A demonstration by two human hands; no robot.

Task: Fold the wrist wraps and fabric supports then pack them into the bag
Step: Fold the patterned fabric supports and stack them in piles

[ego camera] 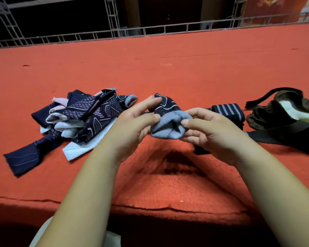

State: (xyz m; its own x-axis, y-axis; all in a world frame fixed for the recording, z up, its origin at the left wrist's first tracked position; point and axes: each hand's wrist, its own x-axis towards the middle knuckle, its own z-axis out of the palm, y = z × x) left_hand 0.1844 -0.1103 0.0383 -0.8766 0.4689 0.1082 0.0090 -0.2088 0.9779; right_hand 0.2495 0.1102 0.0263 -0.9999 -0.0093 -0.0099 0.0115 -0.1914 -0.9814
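Note:
Both hands hold one fabric support [168, 120], navy with white lines and a grey ribbed cuff, just above the red surface. My left hand [137, 122] pinches its left side between thumb and fingers. My right hand [209, 129] pinches the grey cuff on the right. A pile of wraps and supports [82, 114], navy patterned, white and pale pink, lies to the left. A rolled black wrist wrap with grey stripes [228, 111] sits right of my hands. The dark bag [282, 118] with black straps and a pale lining lies at the far right.
Everything rests on a red carpeted surface [168, 68]. Its front edge [150, 207] runs near my forearms. A metal truss railing [150, 30] borders the far side, with darkness behind it.

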